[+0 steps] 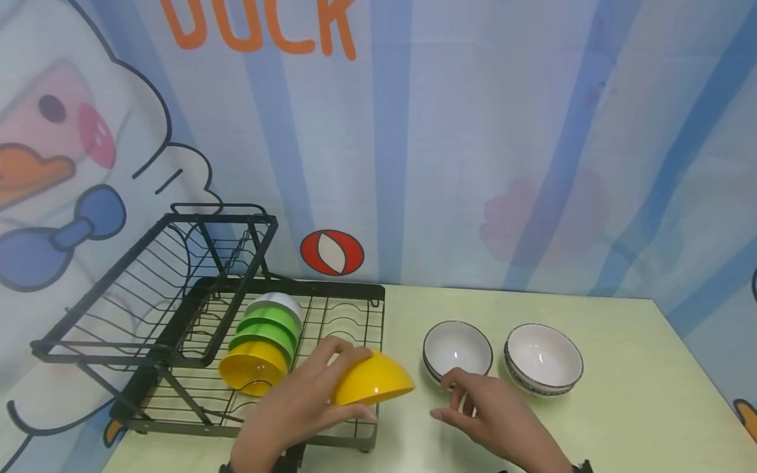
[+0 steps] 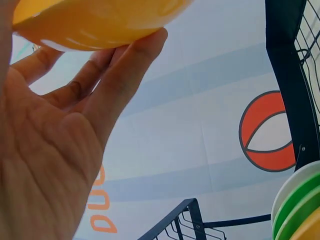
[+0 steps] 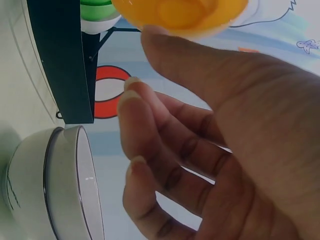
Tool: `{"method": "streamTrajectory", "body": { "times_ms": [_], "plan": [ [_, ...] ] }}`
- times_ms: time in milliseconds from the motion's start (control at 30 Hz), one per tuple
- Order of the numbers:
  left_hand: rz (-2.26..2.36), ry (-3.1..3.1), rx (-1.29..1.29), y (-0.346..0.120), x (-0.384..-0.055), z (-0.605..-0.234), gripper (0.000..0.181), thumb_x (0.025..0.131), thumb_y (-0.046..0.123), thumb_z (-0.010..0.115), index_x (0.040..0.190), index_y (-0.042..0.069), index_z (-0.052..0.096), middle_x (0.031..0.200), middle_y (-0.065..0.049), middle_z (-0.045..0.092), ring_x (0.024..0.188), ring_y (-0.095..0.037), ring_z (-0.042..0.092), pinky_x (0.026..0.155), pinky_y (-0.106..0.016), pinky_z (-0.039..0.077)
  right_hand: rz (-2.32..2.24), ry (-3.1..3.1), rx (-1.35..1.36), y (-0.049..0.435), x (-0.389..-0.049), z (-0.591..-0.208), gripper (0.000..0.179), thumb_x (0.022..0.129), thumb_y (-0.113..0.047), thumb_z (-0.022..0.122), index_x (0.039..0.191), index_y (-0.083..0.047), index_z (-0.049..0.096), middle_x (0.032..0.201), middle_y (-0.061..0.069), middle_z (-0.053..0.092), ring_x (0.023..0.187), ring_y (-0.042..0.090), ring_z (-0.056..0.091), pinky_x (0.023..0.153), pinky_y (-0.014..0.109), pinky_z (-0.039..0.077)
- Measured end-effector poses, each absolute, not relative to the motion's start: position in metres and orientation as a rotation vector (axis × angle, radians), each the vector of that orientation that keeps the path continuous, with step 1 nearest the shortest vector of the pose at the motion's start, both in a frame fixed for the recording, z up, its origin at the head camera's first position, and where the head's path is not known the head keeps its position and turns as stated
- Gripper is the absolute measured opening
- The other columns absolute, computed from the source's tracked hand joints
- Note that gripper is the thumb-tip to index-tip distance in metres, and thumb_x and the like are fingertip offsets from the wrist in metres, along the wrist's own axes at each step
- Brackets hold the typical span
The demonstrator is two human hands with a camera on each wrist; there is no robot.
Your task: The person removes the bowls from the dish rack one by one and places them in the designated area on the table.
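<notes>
A yellow bowl (image 1: pixel 378 381) is tilted over the right front corner of the rack, gripped by my left hand (image 1: pixel 307 401) between thumb and fingers. In the left wrist view the left hand's fingers press against the underside of this bowl (image 2: pixel 115 25). My right hand (image 1: pixel 497 414) holds nothing; its fingers are loosely bent, apart from the yellow bowl, just in front of a dark-rimmed white bowl (image 1: pixel 458 348). Inside the dish rack (image 1: pixel 378 328), several bowls lean together in a row: another yellow bowl (image 1: pixel 251 371), green bowls (image 1: pixel 269 328) and a white bowl (image 1: pixel 278 301) at the back.
To the right on the pale table (image 1: pixel 639 368) stands a stack of white bowls (image 1: pixel 544 358) with patterned outsides. The black rack's raised upper tier (image 1: pixel 154 282) juts up at the left. A printed curtain (image 1: pixel 449 164) hangs right behind the table.
</notes>
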State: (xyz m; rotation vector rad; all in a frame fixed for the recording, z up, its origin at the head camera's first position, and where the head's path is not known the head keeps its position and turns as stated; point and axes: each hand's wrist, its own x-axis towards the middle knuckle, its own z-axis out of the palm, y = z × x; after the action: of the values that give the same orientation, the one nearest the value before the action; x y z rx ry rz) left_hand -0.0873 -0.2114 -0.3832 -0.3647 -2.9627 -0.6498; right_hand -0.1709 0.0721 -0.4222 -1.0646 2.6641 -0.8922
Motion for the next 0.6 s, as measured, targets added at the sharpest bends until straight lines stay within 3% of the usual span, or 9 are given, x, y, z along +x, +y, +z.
{"method": "streamTrajectory", "body": {
  "times_ms": [267,500,600],
  "plan": [
    [-0.639,-2.921,-0.432,-0.205,-0.088,-0.386,0.067,0.082,0.063,0.066,0.137,0.028,0.052,0.125,0.001,0.049,0.089,-0.007,0.052,0.071,-0.016,0.052,-0.905,2.675,-1.050,0.066,-0.168,-0.420,0.038,0.090,-0.053,0.064,0.110,-0.020,0.064,0.080,-0.018,0.061,0.065,-0.007,0.050,0.056,0.017,0.045],
    [-0.635,-2.911,-0.493,-0.200,-0.089,-0.387,0.066,0.083,0.063,0.064,0.138,0.028,0.051,0.123,0.002,0.049,0.095,-0.007,0.050,0.079,-0.019,0.053,-0.884,2.707,-0.936,0.060,-0.165,-0.419,0.043,0.088,-0.051,0.069,0.119,-0.022,0.063,0.107,-0.008,0.070,0.069,-0.005,0.053,0.058,0.017,0.047],
    [-0.627,-2.905,-0.516,-0.198,-0.089,-0.387,0.065,0.083,0.061,0.065,0.138,0.027,0.051,0.124,0.002,0.050,0.097,-0.007,0.050,0.081,-0.020,0.054,-0.867,2.702,-0.913,0.059,-0.164,-0.418,0.042,0.088,-0.050,0.069,0.119,-0.023,0.062,0.108,-0.007,0.069,0.070,-0.004,0.053,0.057,0.017,0.047]
  ]
}}
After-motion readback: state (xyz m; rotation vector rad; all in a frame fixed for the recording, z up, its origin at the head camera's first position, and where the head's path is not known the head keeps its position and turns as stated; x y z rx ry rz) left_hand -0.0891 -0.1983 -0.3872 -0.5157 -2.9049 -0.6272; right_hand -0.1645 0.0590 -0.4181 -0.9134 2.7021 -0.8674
